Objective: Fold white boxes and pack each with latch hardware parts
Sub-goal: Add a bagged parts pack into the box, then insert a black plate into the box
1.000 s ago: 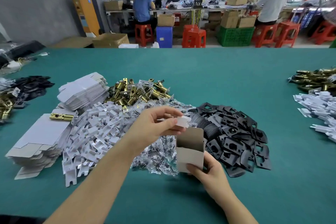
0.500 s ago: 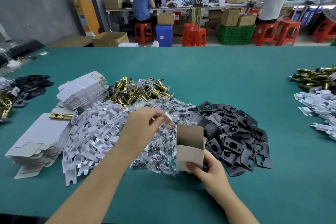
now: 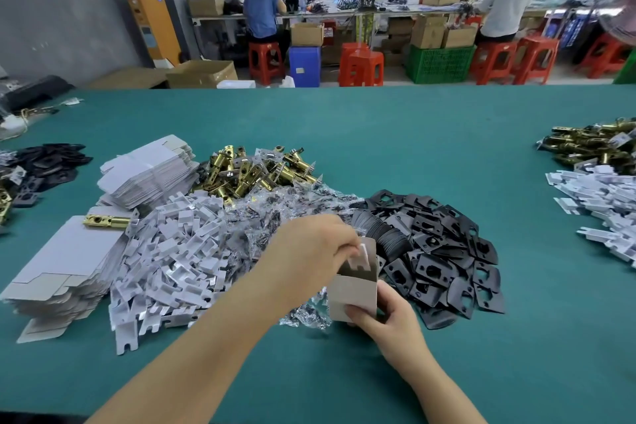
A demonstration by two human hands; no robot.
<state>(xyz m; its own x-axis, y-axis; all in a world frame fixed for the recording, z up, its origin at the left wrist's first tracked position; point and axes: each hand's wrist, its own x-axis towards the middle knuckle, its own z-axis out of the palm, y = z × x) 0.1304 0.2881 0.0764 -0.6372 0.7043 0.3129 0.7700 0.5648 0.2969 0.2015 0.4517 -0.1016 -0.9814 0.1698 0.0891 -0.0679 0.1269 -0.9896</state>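
Right hand (image 3: 385,317) clamped on box (image 3: 354,296) at 6 o'clock, mouth up. Left hand (image 3: 309,251) pinching insert (image 3: 359,260) half inside. Risk: insert snagging rim, box tipping onto plates (image 3: 447,258) at 2 o'clock.

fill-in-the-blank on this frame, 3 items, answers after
1. The right hand holds an open white ____.
2. The left hand lowers a white insert into the box from ____.
3. The pile of black plates lies to the ____ of the box.

Missing words: box; above; right
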